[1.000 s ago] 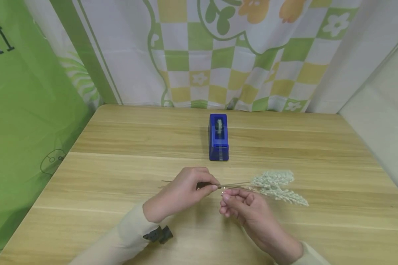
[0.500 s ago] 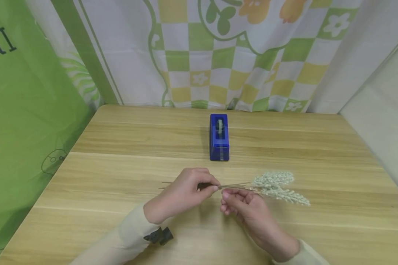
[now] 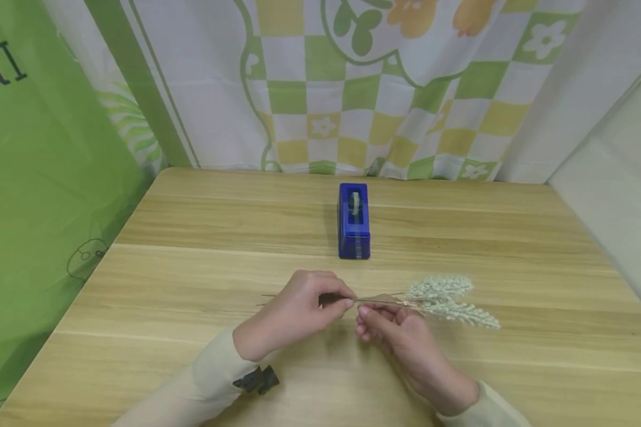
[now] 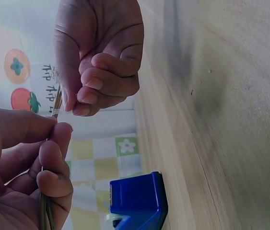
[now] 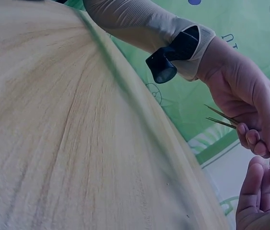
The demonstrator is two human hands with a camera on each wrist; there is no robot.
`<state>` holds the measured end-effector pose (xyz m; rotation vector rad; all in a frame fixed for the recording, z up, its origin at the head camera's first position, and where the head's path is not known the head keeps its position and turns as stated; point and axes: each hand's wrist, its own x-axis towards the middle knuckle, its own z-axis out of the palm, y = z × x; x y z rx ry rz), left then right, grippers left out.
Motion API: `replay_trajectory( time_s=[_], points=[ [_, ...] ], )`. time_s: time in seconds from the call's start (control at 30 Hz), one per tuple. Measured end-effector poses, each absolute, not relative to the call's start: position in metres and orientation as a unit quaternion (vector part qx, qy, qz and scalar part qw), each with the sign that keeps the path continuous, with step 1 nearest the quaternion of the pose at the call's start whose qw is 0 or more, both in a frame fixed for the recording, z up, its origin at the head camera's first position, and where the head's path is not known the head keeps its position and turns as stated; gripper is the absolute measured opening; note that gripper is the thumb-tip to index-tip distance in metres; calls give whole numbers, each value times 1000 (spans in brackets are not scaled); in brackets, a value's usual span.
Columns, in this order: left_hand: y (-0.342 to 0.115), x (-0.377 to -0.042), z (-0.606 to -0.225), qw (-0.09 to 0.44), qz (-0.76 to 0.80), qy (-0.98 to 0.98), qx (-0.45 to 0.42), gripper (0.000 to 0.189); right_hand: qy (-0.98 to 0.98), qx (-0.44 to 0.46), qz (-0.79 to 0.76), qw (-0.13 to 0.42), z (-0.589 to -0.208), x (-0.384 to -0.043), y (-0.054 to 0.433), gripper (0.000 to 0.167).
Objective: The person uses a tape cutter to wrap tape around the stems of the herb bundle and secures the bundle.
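My left hand (image 3: 296, 311) pinches a small bunch of thin brown stems between thumb and fingers. Pale green fluffy flower heads (image 3: 454, 301) fan out at the bunch's right end, while the cut ends stick out left of the hand, as the stem ends (image 5: 221, 123) in the right wrist view show. Close beside the left fingertips, my right hand (image 3: 408, 350) has thumb and index finger pressed together at the stems. A strip of clear tape (image 4: 56, 113) glints there on the stems, at the right fingertips in the left wrist view; the fingers partly hide it.
A blue tape dispenser (image 3: 355, 228) stands on the wooden table (image 3: 208, 213) beyond the hands, its cutting end facing me. A checkered curtain (image 3: 320, 95) hangs behind the table, and a green cloth (image 3: 43, 178) borders the left side. A black wrist camera (image 3: 259, 379) sits on the left sleeve.
The right fingertips have risen slightly to the stems, and the glint of tape between the hands no longer shows in the head view. The left hand keeps its hold almost unmoved.
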<state>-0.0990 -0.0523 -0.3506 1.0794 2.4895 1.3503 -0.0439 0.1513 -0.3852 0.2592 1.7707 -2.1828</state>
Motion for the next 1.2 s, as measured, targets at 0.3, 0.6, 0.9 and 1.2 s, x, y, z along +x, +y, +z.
replay_trajectory(
  time_s=[0.3, 0.6, 0.9, 1.2],
  points=[
    [-52, -101, -351, 65, 465, 808, 356, 20, 622, 77, -763, 157, -388, -46, 153, 31],
    [-53, -102, -352, 60, 457, 806, 372, 20, 626, 82, -761, 149, -388, -47, 152, 34],
    [-51, -103, -351, 48, 452, 807, 376, 18, 625, 85, -761, 153, -388, -47, 152, 31],
    [-51, -102, -352, 54, 454, 807, 373, 18, 639, 91, -744, 174, -389, -47, 154, 34]
  ],
)
